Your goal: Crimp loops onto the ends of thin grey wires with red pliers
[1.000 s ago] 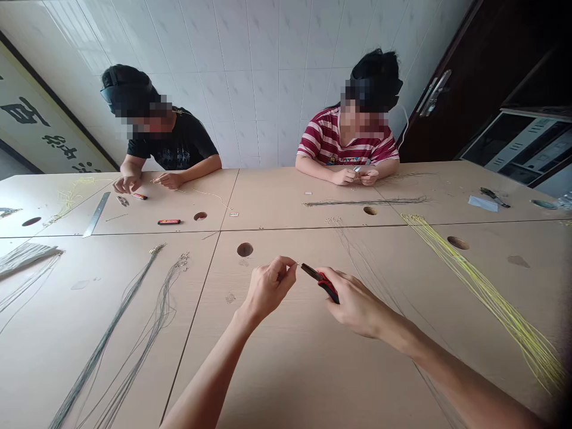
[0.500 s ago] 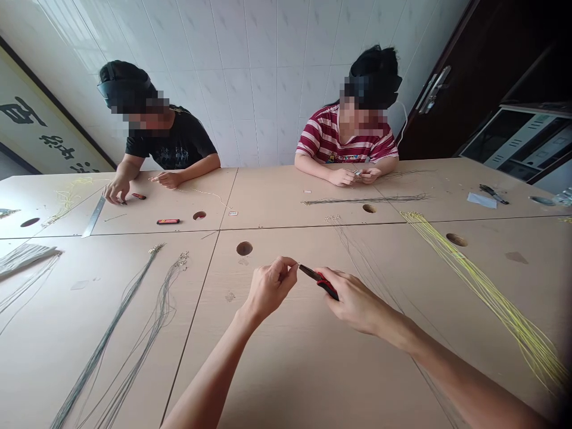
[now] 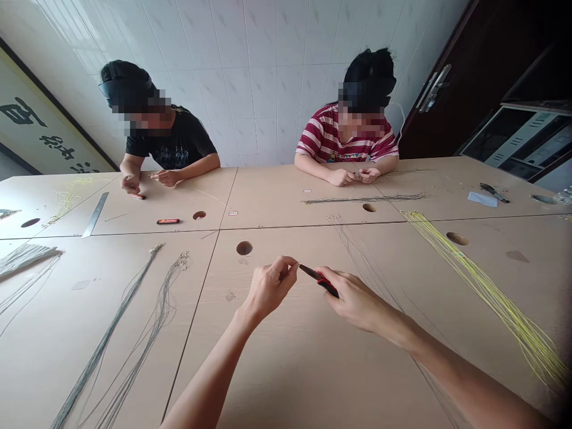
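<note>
My right hand (image 3: 353, 296) is closed around the red and black handles of a pair of pliers (image 3: 319, 280). The dark jaws point up and left, and their tip meets the fingertips of my left hand (image 3: 272, 286). My left thumb and forefinger pinch something tiny at that tip, too small to make out. Both hands are above the middle of the wooden table (image 3: 268, 369). Thin grey cords (image 3: 366, 262) run beneath my right forearm, their ends lying beyond my right hand.
Bundles of grey cord (image 3: 120, 316) lie to the left, yellow cords (image 3: 482, 286) to the right. Across the table sit a person in black (image 3: 174, 140) and a person in striped red (image 3: 346, 134). A metal ruler (image 3: 95, 214), a red lighter (image 3: 168, 221) and round cable holes (image 3: 244, 248) are also there.
My hands and the pliers stay almost still. The hand of the person in black has moved right, away from the ruler, to the small red item near it.
</note>
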The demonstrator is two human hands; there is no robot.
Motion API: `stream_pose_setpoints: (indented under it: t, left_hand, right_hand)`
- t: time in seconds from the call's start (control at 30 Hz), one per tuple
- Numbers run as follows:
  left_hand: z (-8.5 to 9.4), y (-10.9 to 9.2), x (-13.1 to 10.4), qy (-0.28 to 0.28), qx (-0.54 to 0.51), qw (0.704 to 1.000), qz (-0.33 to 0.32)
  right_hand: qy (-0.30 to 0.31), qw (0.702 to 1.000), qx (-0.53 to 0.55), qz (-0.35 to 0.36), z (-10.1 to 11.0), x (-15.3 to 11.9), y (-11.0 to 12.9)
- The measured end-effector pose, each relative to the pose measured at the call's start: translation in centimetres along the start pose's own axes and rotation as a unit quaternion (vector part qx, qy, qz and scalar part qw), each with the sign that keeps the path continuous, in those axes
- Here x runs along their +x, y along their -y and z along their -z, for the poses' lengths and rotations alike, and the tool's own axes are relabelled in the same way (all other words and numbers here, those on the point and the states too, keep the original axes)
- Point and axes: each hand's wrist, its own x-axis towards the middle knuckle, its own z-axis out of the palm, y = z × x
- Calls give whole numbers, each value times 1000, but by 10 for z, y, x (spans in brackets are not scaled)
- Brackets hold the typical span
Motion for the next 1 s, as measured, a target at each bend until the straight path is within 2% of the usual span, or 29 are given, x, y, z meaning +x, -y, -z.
stream_pose_setpoints:
  t: [0.47,0.7,0.8,0.9,0.93,1.0]
  left_hand:
    - [3,-2,-3,23,-20,999,20]
    - [22,5,-1,72,-40,996,32]
    - [33,7,-1,95,-92,988,76]
    - [43,6,-2,101,-229,956,154]
    - [44,5,-2,92,-294,935,177]
    - [44,3,-1,67,-438,870,214]
  right_hand:
    - [12,999,-35,14,4,-1,-2]
    - [16,998,-55,4,8,-3,-4]
    - [19,998,-53,-8,10,-3,-5]
    - [30,998,-58,-17,12,-3,-3]
    - [34,998,-57,-18,12,-3,-2]
    - [43,998,-49,-14,12,-4,0]
